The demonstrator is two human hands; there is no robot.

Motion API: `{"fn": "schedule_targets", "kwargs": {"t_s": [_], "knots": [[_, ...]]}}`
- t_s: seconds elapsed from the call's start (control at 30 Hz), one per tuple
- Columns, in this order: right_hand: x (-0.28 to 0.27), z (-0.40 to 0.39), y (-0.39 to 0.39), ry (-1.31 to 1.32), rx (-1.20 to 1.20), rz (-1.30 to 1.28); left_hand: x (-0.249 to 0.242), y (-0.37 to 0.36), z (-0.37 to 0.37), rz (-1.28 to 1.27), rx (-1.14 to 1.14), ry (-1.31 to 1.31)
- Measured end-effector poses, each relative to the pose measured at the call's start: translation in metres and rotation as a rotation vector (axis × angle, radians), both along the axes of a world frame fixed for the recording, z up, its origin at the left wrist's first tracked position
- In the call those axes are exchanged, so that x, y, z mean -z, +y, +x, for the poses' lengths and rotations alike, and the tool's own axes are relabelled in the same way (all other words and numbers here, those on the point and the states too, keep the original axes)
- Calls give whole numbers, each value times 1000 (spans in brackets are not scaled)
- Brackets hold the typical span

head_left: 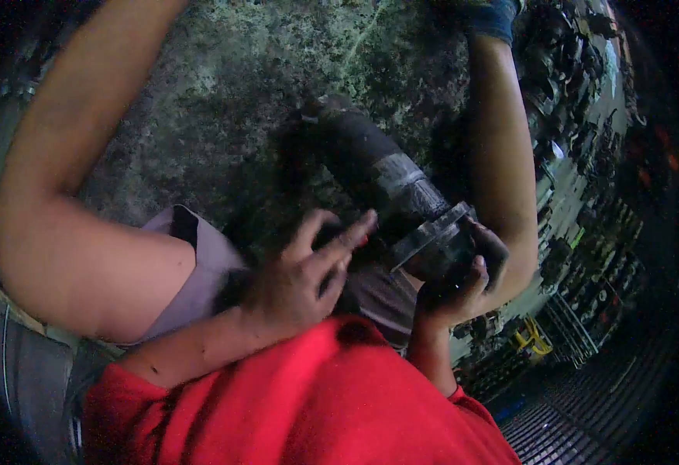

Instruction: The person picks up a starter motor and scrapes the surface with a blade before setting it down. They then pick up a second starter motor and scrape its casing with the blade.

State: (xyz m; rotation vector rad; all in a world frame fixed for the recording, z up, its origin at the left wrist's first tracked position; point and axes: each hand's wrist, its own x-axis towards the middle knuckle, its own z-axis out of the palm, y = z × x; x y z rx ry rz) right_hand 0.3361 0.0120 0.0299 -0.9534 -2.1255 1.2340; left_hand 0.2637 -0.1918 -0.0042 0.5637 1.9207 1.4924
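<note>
My right hand (467, 291) is wrapped round the flanged end of a dark, grimy metal cylinder (401, 174). The cylinder slants up and left from this hand, with a lighter band round its middle. Its square-edged flange (430, 235) sits just above my right palm. Left of the flange, my left hand (308, 271) has its fingers apart, one of them stretched toward the part. A small red spot shows by that fingertip, too blurred to make out. Both hands look blackened.
My bare bent legs frame the work on both sides, above my red shirt (308, 403). Below lies a stained dark floor (207, 101). Many metal parts (579, 132) are heaped at the right, with a yellow object (533, 337) and a wire rack (572, 329) lower down.
</note>
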Motion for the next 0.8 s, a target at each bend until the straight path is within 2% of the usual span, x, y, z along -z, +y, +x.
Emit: {"fn": "schedule_targets", "kwargs": {"t_s": [0.17,0.23,0.33,0.5,0.57,0.6,0.67,0.73,0.8], "knots": [[3,3,1,21,-9,-22,9,-1,-1,-103,-41,0],[4,1,2,25,-12,-18,2,0,6,45,3,51],[2,0,2,33,-48,12,9,2,-2,-4,-40,13],[-1,7,1,2,4,11,-1,2,5,20,20,29],[0,6,3,-4,5,6,7,3,-2,-141,-38,-47],[0,8,4,-6,7,3,4,3,3,-143,-38,-43],[0,11,4,15,11,-16,-5,5,14,3,34,32],[0,12,5,23,15,-37,1,6,12,17,26,35],[-2,11,5,8,-8,-22,5,4,1,-148,-5,-83]]}}
